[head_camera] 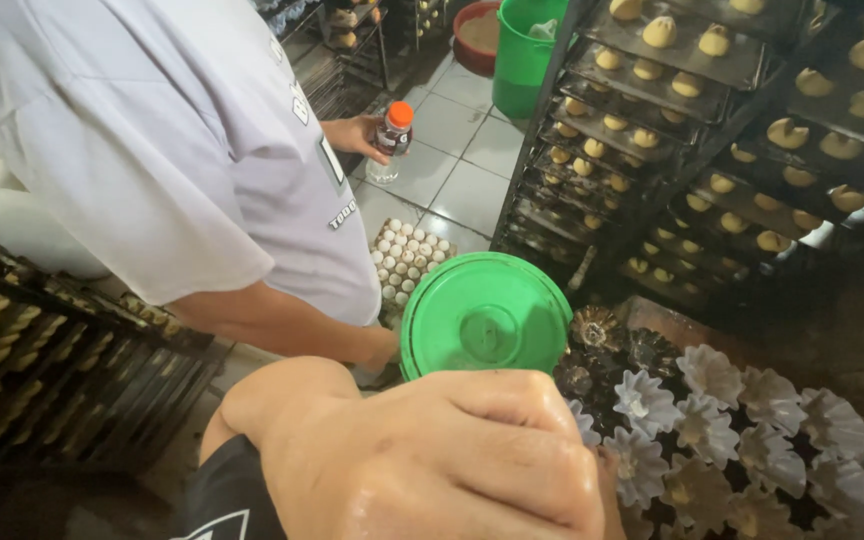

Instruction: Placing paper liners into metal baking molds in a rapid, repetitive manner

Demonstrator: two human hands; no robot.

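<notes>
Right now one hand (442,460), lower centre of frame, is clenched around a green lidded container (485,315); which hand it is, I cannot tell, and the other is out of view. Fluted moulds (712,420) sit lower right. Best keep the container level, grip firm.

Commercial bakery production area, tall metal rack (652,130) loaded with trays of unbaked dough pieces (659,32), fluted baking moulds (712,375) lined with paper on the work surface, tray of eggs (407,258) on the tiled floor (462,160), second tray rack (52,370) at left.
</notes>
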